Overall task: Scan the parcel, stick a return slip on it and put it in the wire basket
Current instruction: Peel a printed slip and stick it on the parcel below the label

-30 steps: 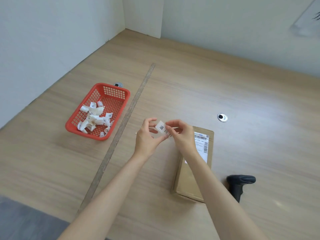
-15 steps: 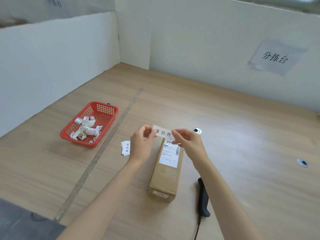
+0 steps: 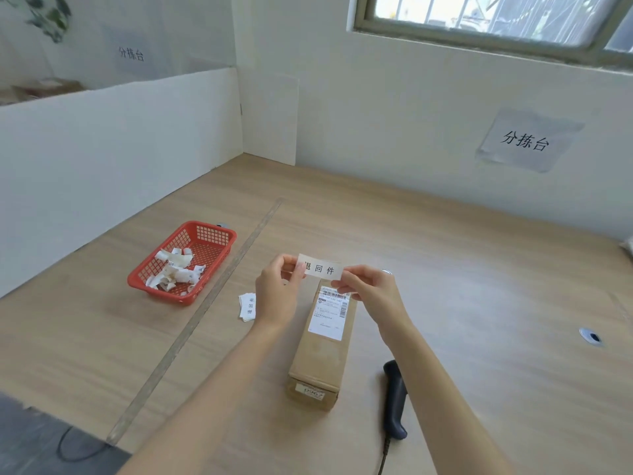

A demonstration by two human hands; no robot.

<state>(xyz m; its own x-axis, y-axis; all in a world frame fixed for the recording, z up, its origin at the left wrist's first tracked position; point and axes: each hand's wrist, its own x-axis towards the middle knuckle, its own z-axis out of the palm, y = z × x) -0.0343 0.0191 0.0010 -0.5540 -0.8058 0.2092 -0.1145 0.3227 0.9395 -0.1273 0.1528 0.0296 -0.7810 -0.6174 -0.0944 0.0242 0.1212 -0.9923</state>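
Slip (image 3: pixel 320 269) pinched taut at each end, left hand (image 3: pixel 277 293) and right hand (image 3: pixel 368 292), over the far end of the box (image 3: pixel 322 354) on the table (image 3: pixel 479 269); I lower it flat onto bare cardboard above the label (image 3: pixel 329 313), press one end, smooth across.

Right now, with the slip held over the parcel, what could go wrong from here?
1. The slip hangs just above the shipping label; pressed straight down, it might cover the barcode.
2. Both hands, left and right, pinch only its ends, so it could sag, curl or stick to a finger.
3. No wire basket is in view; the red basket holds paper scraps and might be mistaken for it.
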